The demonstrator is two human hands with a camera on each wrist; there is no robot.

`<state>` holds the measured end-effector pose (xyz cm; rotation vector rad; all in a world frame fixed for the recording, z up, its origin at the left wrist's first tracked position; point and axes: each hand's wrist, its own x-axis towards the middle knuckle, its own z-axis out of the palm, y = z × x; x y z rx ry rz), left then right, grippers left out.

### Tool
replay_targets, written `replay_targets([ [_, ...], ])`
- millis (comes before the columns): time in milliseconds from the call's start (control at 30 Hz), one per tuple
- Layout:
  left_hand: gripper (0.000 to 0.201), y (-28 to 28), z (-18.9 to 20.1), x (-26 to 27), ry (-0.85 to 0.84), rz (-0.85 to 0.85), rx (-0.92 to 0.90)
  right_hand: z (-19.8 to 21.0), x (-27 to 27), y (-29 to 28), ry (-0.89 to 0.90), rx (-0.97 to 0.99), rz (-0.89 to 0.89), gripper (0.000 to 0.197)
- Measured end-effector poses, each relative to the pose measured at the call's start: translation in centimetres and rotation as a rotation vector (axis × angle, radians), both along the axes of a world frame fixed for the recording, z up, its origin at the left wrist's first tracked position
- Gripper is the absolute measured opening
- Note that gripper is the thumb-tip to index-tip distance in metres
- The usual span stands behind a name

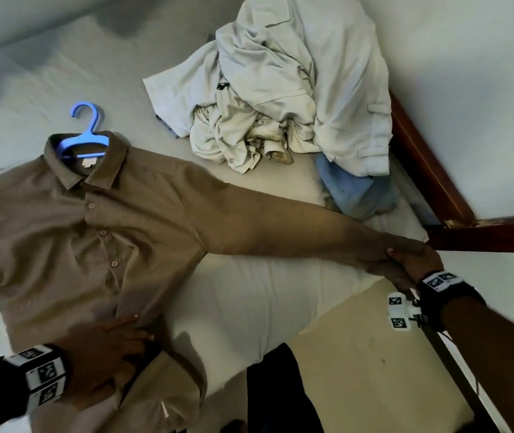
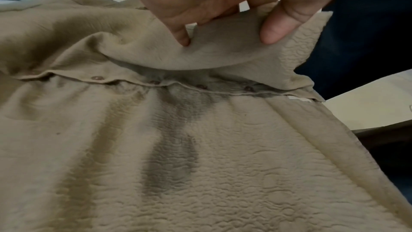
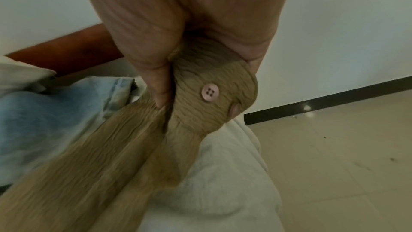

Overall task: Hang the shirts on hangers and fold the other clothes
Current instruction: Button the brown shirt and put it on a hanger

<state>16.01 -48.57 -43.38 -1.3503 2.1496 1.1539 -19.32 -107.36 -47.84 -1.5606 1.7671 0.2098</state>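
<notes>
Right hand (image 1: 411, 260): clenched on cuff (image 3: 214, 98) of brown shirt (image 1: 77, 239); sleeve drawn taut rightward. Left hand (image 1: 105, 348): pinched front hem. Shirt flat on bed (image 1: 249, 292), collar pointing away, on blue hanger (image 1: 88, 132).

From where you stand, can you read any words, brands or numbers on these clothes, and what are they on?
None can be read.
Neck label inside the brown shirt collar: a pale tag, too small and blurred to read.
Wristbands on the left hand and right hand: black-and-white square code patterns, no letters.
</notes>
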Motion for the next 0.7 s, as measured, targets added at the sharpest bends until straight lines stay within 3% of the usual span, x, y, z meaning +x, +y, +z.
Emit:
replay_targets([
  [67,0.057,-0.9,-0.4,-0.2,0.017,0.042,-0.061,-0.1,0.3,0.7,0.091,-0.006,-0.021,0.075],
  [133,0.071,-2.7,0.1,-0.5,0.079,0.193,-0.179,1.3,1.8,2.8,0.166,-0.214,0.061,0.086],
  [200,0.056,-5.9,0.8,-0.3,0.105,0.421,-0.333,2.7,4.4,5.9,0.087,-0.483,0.292,0.072],
  [267,0.043,-9.8,-0.3,0.5,0.113,0.646,-0.443,2.7,8.4,9.7,0.039,-0.61,0.604,0.065],
  [367,0.061,-17.4,-2.9,1.5,-0.054,0.889,-0.422,-0.1,16.0,16.3,-0.085,-0.512,0.871,0.064],
  [467,0.071,-24.2,-5.4,0.8,-0.249,0.933,-0.414,-2.9,22.1,22.2,-0.087,-0.394,1.079,0.066],
  [533,0.074,-27.5,-7.2,0.8,-0.265,0.797,-0.432,-4.6,24.0,23.0,-0.046,-0.333,1.135,0.073],
  [600,0.073,-27.2,-8.3,2.3,-0.301,0.715,-0.445,-4.9,23.3,22.0,-0.035,-0.418,1.165,0.073],
  [700,0.078,-24.2,-10.3,6.2,-0.402,0.868,-0.414,-6.8,16.3,16.4,0.092,-0.536,0.924,0.07],
])
